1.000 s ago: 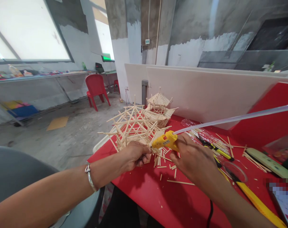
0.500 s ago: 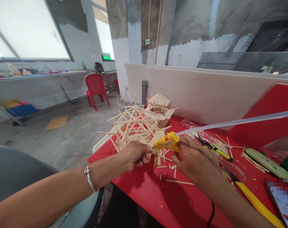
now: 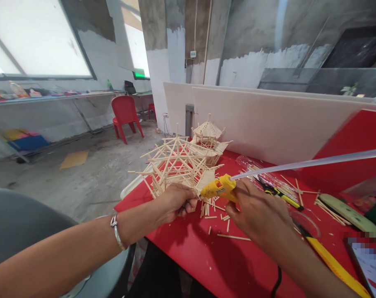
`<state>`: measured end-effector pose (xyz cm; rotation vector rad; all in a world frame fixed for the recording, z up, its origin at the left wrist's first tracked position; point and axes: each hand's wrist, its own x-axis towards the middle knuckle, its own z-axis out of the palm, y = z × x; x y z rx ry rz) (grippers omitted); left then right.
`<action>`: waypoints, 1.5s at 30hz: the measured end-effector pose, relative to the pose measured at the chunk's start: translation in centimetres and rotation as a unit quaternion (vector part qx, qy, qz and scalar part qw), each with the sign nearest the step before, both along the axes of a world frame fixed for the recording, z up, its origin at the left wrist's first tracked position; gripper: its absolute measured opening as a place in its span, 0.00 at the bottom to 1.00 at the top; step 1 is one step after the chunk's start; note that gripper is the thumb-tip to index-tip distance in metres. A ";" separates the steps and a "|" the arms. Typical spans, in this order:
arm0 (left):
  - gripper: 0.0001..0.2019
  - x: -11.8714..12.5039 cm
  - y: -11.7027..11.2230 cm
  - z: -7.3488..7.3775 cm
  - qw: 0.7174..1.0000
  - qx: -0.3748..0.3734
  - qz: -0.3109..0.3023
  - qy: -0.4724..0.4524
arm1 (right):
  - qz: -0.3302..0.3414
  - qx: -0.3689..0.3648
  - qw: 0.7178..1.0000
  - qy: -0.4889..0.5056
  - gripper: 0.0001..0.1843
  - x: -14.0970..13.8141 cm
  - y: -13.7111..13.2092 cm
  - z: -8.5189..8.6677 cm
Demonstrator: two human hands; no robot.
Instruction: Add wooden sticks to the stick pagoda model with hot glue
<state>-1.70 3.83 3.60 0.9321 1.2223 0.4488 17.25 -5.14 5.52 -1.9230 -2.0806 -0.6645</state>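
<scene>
My right hand (image 3: pixel 256 203) grips a yellow hot glue gun (image 3: pixel 219 188). A long clear glue stick (image 3: pixel 299 164) sticks out of its back end. The gun's nozzle points left, close to the fingertips of my left hand (image 3: pixel 178 200). Those fingers are pinched together at the near side of a pavilion model made of thin wooden sticks (image 3: pixel 177 159); what is between them is too small and covered to make out. Behind it stands a second stick structure with a pointed, slatted roof (image 3: pixel 209 129). Cut stick pieces (image 3: pixel 209 208) lie below the nozzle.
On the red tabletop (image 3: pixel 188 244) a yellow-black cutter (image 3: pixel 283 198), a plastic bag of sticks (image 3: pixel 268 176), a green case (image 3: pixel 349 211) and a larger yellow tool (image 3: pixel 333 265) lie to the right. White boards (image 3: pixel 268 124) stand behind. A red chair (image 3: pixel 125 111) is farther back.
The glue gun has shifted slightly right and down, and its glue stick's far end sits lower. My left hand stays nearly still at the model.
</scene>
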 end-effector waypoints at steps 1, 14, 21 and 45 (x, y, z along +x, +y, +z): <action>0.09 0.0 0.0 0.0 1.000 0.000 0.000 0.002 | 0.000 0.000 1.000 -0.001 0.04 0.0 -0.1 0.1; 0.13 -0.1 0.2 -0.3 1.000 -0.024 0.010 -0.008 | 0.008 0.009 1.000 -0.016 0.04 0.2 -0.7 0.3; 0.11 -0.1 0.2 -0.3 1.000 -0.018 0.007 -0.003 | 0.009 0.014 1.000 -0.023 0.04 0.5 -0.9 0.0; 0.10 -0.1 0.2 0.1 0.999 -0.039 0.007 -0.010 | -0.024 -0.006 1.000 -0.011 0.04 -0.1 0.4 0.0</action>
